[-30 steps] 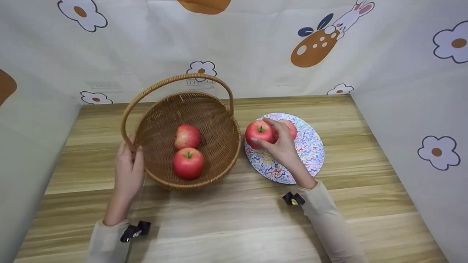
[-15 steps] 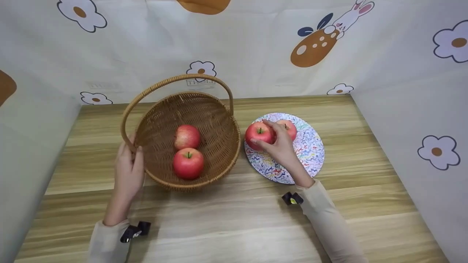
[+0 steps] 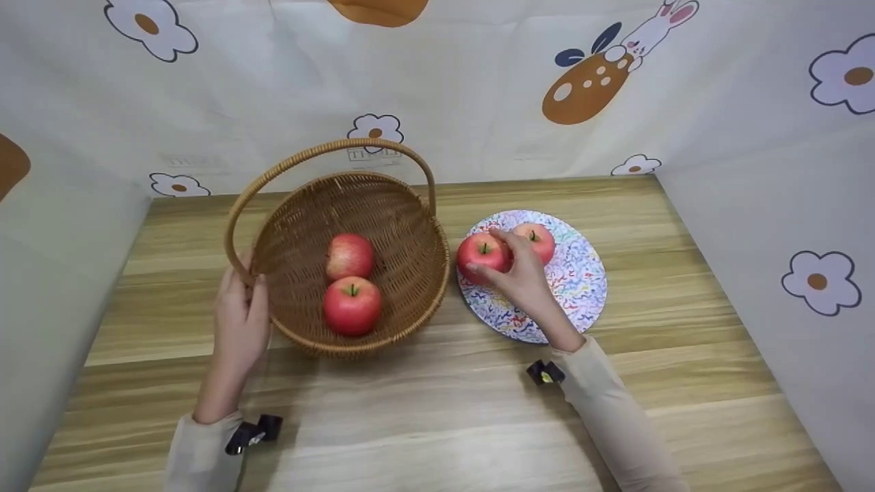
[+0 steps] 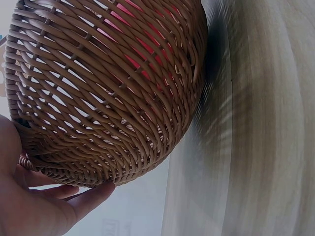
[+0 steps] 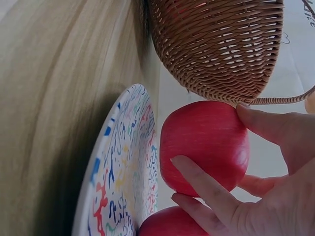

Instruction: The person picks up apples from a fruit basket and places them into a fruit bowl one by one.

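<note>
My left hand (image 3: 243,318) grips the left rim of a woven wicker basket (image 3: 403,205), where its arched handle joins. In the left wrist view the fingers (image 4: 93,199) press the outer weave. Inside the basket lie two red apples, one nearer (image 3: 352,305) and one behind it (image 3: 351,257). My right hand (image 3: 523,277) grips another red apple (image 5: 204,147) between thumb and fingers, at the left side of a speckled plate (image 3: 574,287). Whether that apple touches the plate I cannot tell. A further apple (image 3: 536,240) sits on the plate, partly behind the right hand.
Both the basket and plate stand on a wood-grain table (image 3: 437,417), with a narrow gap between them. A pale patterned sheet (image 3: 472,89) rises along the back and sides. Black wrist devices sit on both sleeves (image 3: 615,410).
The right hand has shifted slightly toward the front and left with its apple, uncovering more of the other apple on the plate. The left hand and basket stay put.
</note>
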Demonstrator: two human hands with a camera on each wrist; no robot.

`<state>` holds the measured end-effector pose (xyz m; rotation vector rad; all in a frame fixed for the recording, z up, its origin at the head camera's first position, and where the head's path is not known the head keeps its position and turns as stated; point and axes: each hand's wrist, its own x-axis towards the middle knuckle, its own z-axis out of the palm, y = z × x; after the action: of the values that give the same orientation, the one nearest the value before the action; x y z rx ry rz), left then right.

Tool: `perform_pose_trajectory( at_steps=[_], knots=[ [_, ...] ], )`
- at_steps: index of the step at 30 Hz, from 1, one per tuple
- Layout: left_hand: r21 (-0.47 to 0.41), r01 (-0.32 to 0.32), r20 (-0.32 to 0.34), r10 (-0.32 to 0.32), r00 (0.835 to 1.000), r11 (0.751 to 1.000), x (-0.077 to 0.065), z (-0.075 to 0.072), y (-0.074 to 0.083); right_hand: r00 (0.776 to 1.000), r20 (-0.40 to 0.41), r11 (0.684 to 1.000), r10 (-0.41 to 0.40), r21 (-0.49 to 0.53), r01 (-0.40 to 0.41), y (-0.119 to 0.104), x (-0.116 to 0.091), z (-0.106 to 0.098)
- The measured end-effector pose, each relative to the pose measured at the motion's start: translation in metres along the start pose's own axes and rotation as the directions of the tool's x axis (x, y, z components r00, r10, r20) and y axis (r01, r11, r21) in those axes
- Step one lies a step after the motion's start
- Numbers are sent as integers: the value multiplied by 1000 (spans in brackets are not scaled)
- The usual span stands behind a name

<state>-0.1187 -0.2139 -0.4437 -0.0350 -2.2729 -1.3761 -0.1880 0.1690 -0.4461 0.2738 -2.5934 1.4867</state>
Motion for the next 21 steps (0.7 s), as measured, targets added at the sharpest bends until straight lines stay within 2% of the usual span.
perform_pose_trajectory(
  at_steps=[10,15,21],
  knots=[
    [22,27,16,-28,999,999,0,0,0,1000,-13,1000,9,-18,-10,3,-3,1],
    [-3,41,42,-41,998,999,1,-2,-1,1000,-21,999,7,-40,-8,5,-5,2],
    [-25,28,30,-28,999,999,0,-1,-1,999,-35,998,1,-58,-3,7,-5,6]
  ],
)
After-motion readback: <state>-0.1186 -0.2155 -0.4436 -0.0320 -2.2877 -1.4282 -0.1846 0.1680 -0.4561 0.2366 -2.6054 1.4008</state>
